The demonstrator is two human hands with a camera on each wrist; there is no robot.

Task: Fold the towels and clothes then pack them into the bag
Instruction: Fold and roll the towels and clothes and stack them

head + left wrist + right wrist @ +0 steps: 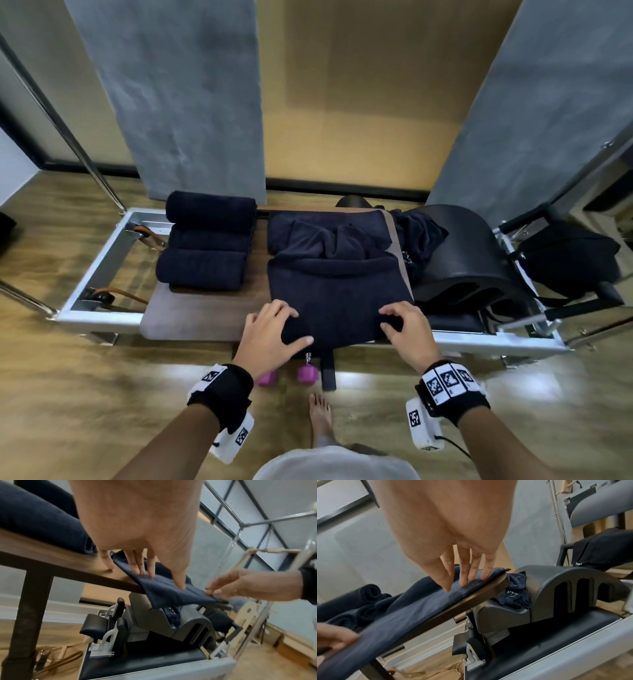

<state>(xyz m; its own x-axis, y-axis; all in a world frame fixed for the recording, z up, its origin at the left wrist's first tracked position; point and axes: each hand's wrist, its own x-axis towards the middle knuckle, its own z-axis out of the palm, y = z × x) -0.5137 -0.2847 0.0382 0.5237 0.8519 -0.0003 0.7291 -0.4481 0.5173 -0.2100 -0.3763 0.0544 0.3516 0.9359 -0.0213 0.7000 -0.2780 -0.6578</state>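
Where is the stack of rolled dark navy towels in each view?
Head: the stack of rolled dark navy towels lies centre-left, on the brown wooden tabletop.
Left wrist: upper left, on that tabletop.
Right wrist: lower left, beyond the spread navy towel.
Shared landmark: the dark grey arched barrel, right of the tabletop in every view.

Three rolled towels [208, 240], one black bag [570, 262]

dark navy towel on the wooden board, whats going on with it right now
A person seems to be folding it. Their left grip and right grip press fingertips on the near edge of the dark navy towel, spread over the brown wooden board. Three rolled dark towels already lie to the left; a crumpled dark garment and black bag wait on the right.
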